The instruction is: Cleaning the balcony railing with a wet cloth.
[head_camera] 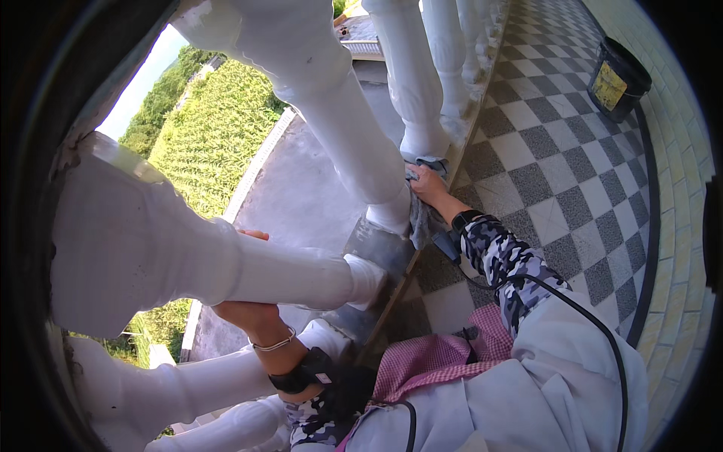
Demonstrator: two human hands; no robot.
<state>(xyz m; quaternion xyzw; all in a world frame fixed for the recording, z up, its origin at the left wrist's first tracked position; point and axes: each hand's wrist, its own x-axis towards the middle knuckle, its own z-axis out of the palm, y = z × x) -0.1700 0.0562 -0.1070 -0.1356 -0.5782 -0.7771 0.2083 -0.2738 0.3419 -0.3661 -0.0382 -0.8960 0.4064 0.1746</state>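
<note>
My right hand (pixel 427 184) grips a wet-looking grey cloth (pixel 419 217) against the low ledge, between the feet of two white balusters. One end of the cloth hangs down over the ledge's inner edge. My left hand (pixel 244 313) is wrapped around a nearer glossy white baluster (pixel 294 271); most of its fingers are hidden behind the post, with fingertips showing on the far side. Another white baluster (pixel 361 147) rises just beyond it, beside the cloth. The dark ledge (pixel 381 248) under the balusters looks damp.
A black bucket (pixel 618 79) with a yellow label stands by the yellow-green tiled wall (pixel 686 226). Grey and white checkered tiles (pixel 556 175) cover the floor. A black cable (pixel 599 322) runs along my right arm. Outside lie a concrete surface (pixel 282 175) and green crops (pixel 220 118).
</note>
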